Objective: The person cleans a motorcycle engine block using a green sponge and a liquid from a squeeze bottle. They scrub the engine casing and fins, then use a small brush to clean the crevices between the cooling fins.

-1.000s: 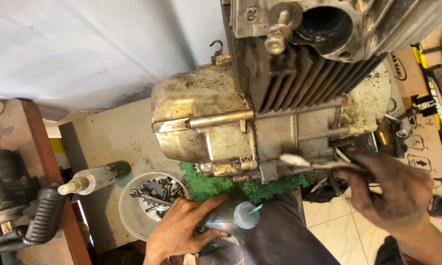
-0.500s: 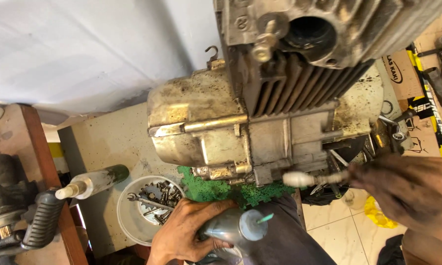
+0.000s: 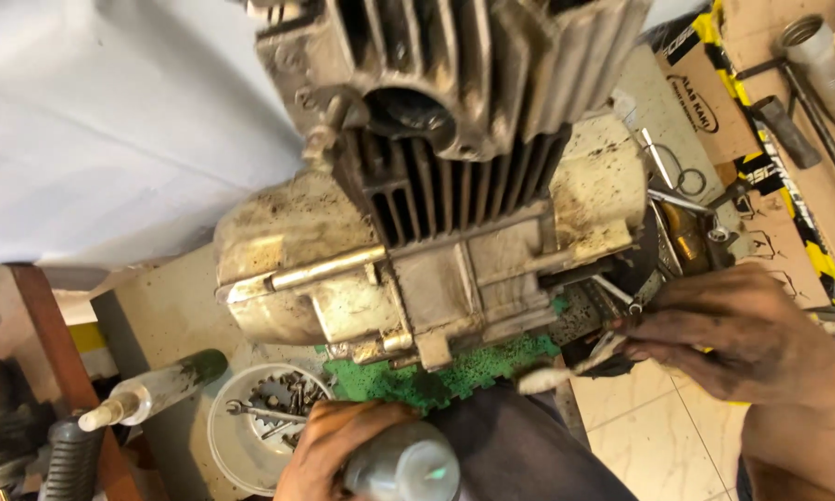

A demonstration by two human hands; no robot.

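1. A grimy motorcycle engine with cooling fins is seen resting on a green foam mat on the workbench.
2. A small white-tipped brush is pinched in the closed fingers of the right hand, its tip just below the engine's lower right edge.
3. A clear squeeze bottle is gripped in the left hand, fingers wrapped around it, at the bottom of the view.
4. A white bowl holding a sprocket and wrench is seen just beside the left hand.
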